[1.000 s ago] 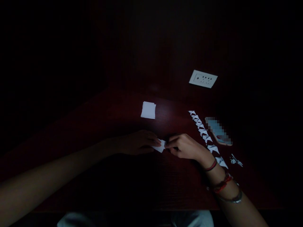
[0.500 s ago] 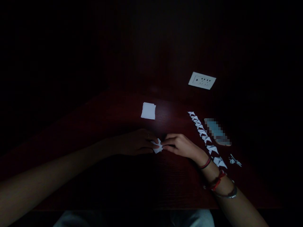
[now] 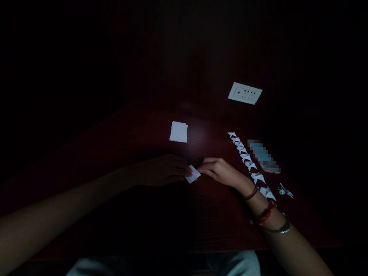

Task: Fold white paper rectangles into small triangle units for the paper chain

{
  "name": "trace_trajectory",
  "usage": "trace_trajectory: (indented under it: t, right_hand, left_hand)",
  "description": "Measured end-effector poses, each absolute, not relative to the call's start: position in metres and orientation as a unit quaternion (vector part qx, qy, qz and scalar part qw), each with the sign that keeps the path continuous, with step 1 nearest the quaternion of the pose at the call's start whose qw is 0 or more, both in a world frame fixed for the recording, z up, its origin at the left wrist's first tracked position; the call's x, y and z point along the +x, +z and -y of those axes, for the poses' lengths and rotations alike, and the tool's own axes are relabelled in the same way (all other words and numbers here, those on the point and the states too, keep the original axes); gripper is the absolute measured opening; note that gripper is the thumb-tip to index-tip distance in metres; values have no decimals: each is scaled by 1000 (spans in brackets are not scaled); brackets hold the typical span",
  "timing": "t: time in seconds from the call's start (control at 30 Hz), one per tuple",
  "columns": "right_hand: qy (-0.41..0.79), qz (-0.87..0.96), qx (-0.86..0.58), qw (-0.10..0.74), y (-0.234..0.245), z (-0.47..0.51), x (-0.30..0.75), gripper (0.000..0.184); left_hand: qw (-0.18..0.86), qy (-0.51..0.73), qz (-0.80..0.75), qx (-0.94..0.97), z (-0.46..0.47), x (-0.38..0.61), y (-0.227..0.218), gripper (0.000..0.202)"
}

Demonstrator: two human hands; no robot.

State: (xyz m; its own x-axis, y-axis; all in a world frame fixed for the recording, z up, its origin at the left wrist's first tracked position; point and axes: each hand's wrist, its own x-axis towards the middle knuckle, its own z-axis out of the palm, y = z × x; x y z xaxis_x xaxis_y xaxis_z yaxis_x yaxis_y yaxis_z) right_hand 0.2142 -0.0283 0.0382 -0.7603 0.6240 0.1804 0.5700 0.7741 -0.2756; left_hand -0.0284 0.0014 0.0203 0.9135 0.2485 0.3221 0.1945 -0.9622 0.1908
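Right hand [image 3: 220,171] easing outward since earlier frame, baring more folded paper [image 3: 195,176]. I'm watching paper lying between hands, diamond-like, no clear long axis. Left hand [image 3: 168,170] covering its 9 o'clock side; right fingertips nearing 2 o'clock corner. Whether either is clamping, I'm not telling from here. Paper stack [image 3: 178,132] sitting at 11, folded-piece row [image 3: 245,157] running at 2–3, scraps [image 3: 285,190] beyond.

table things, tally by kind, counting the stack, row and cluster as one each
paper stack: 1
row of folded papers: 1
paper under the left hand's fingers: 1
pixelated flat item: 1
cluster of small white bits: 1
total: 5
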Motion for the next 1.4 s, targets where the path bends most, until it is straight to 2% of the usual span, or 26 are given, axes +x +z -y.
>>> trace_trajectory:
  t: [0.37, 0.9, 1.4]
  right_hand:
    - [154, 928, -305, 148, 38, 24, 215, 21]
    - [120, 896, -381, 191, 26, 21, 200, 15]
    - [144, 870, -423, 208, 24, 18, 198, 10]
  left_hand:
    - [85, 198, -104, 971, -2, -29, 16, 30]
    - [80, 186, -119, 972, -1, -28, 13, 32]
    - [67, 176, -126, 974, 1, -24, 15, 28]
